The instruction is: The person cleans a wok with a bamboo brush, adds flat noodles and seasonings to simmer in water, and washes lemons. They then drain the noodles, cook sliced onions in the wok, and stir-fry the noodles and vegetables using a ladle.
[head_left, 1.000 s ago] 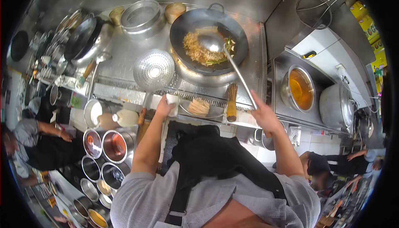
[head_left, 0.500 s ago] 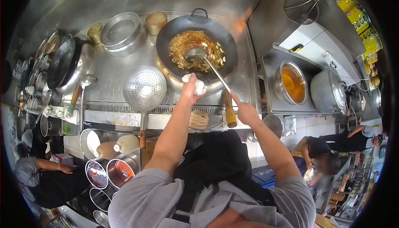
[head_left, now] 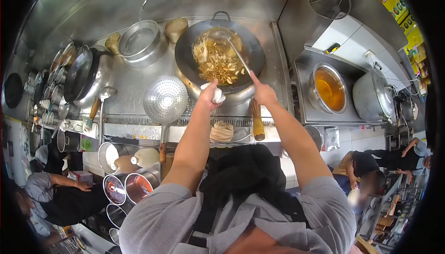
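Observation:
My left hand (head_left: 207,94) is closed around a folded white cloth (head_left: 218,96) at the near edge of a dark wok (head_left: 185,50). The cloth hides whatever part of the rim it covers. Inside the wok, brownish noodle-like strips and pale slices (head_left: 217,66) lie in a shiny liquid. My right hand (head_left: 264,93) grips the handle of a long metal ladle (head_left: 239,56), whose bowl rests among the contents on the wok's far side.
Left of the wok, a perforated strainer (head_left: 165,99) lies on the steel counter near stacked round pans (head_left: 140,45). A bamboo brush (head_left: 257,123) and a beige cloth (head_left: 222,131) are close in front. At right stands a bowl of orange liquid (head_left: 330,89). Other people are on both sides.
My right hand has moved forward and left, carrying the ladle bowl to the wok's far side. The food has shifted toward the near side. My left hand stays at the near edge.

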`<state>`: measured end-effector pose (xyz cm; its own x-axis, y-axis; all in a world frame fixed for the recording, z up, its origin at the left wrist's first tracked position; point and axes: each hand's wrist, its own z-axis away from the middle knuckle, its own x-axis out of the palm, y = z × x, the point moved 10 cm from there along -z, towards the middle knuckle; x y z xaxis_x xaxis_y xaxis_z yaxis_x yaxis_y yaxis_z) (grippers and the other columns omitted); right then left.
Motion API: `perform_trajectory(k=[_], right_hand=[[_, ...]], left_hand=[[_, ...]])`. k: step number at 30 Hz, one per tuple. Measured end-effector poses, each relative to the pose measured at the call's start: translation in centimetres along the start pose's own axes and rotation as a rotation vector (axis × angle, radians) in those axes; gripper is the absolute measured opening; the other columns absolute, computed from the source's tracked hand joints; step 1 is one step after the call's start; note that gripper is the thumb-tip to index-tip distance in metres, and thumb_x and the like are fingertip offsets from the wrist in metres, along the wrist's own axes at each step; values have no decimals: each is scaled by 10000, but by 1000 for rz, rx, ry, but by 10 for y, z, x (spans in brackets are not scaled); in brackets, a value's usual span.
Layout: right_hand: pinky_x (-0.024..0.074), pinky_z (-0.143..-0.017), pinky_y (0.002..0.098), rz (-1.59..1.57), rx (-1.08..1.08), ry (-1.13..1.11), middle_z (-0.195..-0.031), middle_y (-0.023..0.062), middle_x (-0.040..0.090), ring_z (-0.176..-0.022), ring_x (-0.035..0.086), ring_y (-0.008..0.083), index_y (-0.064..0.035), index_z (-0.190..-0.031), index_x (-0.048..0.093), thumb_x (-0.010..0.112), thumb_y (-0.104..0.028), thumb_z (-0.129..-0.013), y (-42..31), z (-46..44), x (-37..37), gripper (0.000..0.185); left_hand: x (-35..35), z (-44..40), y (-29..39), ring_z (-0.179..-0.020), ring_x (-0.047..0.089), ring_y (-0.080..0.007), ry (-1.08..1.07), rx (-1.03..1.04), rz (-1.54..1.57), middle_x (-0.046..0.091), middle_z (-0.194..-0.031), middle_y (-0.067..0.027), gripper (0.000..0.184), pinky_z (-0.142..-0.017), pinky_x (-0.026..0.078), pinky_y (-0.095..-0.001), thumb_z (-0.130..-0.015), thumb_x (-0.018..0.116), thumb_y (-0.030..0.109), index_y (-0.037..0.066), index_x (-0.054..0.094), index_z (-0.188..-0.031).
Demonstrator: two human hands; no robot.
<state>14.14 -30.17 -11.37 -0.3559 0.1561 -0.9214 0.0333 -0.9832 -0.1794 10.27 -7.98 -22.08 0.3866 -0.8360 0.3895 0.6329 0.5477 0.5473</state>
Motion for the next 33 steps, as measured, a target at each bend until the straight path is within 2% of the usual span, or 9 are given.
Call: perform_trajectory(k=[5,8,12,14,16,21,26,31,33], right_hand=[[500,-757,463,-462,-108,95,-959,259,651,-832,644,391,-367,-1524,102,515,-47,-856,26,25,-1,849],[480,-705,411,-736,-202,128,-795,201,629,-678,597,318,-346,-1531,136,532,-42,-861,62,57,4,835],[475,-692,373,-689,-284,133,-719,158,586,-645,564,257,-337,-1533,142,545,-33,-862,111,72,-18,839],[470,-684,356,-693,-115,-41,-690,131,561,-624,540,231,-320,-1536,147,547,-21,-859,136,86,-22,841],[468,-675,351,-684,-152,-27,-675,121,548,-606,526,225,-312,-1536,149,549,-23,-857,155,81,-25,840],[453,-626,339,-714,-188,24,-646,103,530,-547,483,217,-284,-1538,166,544,-25,-853,164,79,-34,824],[430,-589,285,-760,-186,-28,-658,44,537,-538,442,142,-263,-1537,187,530,23,-846,162,82,-28,823],[438,-582,309,-626,-262,10,-603,59,510,-523,439,158,-267,-1534,197,538,11,-842,163,91,-35,820],[381,-491,268,-514,-314,60,-549,-10,407,-491,398,85,-246,-1539,205,514,14,-837,164,97,-41,810]], left_hand=[[-6,-21,-3,-737,618,-268,60,21,-54,603,-878,-66,274,-665,542,-509,-854,689,307,146,550,-1027],[0,-39,-8,-697,624,-266,100,143,63,603,-845,-91,136,-632,585,-482,-867,560,105,105,560,-1002],[21,-16,-24,-631,601,-238,82,240,221,593,-765,-90,106,-485,496,-396,-818,561,65,102,542,-914],[19,-18,-36,-614,596,-233,0,287,263,588,-749,-89,128,-470,484,-390,-794,555,48,100,538,-909],[20,-17,-44,-568,577,-221,-39,368,336,573,-720,-91,148,-431,449,-372,-744,540,10,89,530,-869],[21,8,-59,-543,548,-217,19,438,402,581,-720,-107,69,-415,413,-357,-766,534,22,81,530,-802],[29,42,-70,-552,548,-232,-19,372,431,604,-740,-133,39,-428,407,-358,-781,548,52,68,532,-813],[13,76,-93,-620,571,-228,-31,271,439,583,-785,-119,79,-467,427,-362,-787,549,50,79,517,-854],[6,105,-94,-651,585,-221,-31,266,427,564,-794,-102,117,-484,444,-356,-785,551,43,90,508,-883]])
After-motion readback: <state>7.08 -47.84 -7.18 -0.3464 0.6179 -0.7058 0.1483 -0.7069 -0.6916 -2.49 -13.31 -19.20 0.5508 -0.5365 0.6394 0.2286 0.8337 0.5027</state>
